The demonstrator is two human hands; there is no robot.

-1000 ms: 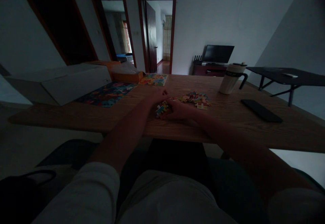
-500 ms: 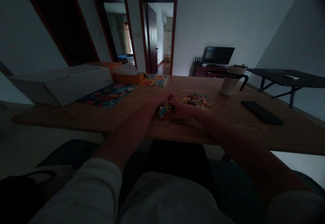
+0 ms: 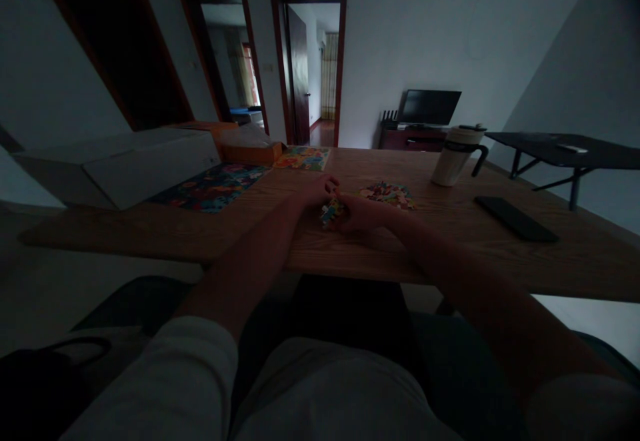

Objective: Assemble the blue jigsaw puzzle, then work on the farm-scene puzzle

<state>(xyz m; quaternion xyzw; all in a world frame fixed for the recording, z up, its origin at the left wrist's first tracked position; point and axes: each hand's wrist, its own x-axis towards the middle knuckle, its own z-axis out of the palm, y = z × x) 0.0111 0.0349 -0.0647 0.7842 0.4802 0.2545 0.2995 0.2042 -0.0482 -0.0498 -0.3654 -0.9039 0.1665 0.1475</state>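
Observation:
My right hand [image 3: 365, 213] is closed on a small cluster of jigsaw puzzle pieces [image 3: 331, 213], teal, yellow and white, just above the wooden table. My left hand [image 3: 319, 190] meets it from the left, its fingers curled in by the right fingertips. Whatever the left fingers hold is too dark and small to make out. Just beyond my right hand lies a loose pile of colourful jigsaw pieces [image 3: 388, 194], partly covered by that hand.
On the table [image 3: 240, 231] a dark patterned sheet [image 3: 215, 187] and a brighter picture sheet [image 3: 303, 159] lie left, beside a white box [image 3: 155, 164] and an orange box [image 3: 253, 153]. A handled tumbler [image 3: 453, 161] and a dark flat object [image 3: 515, 219] are at the right.
The held puzzle pieces have shifted slightly right and turned. My left hand has lifted a little away from them, its fingers higher than before.

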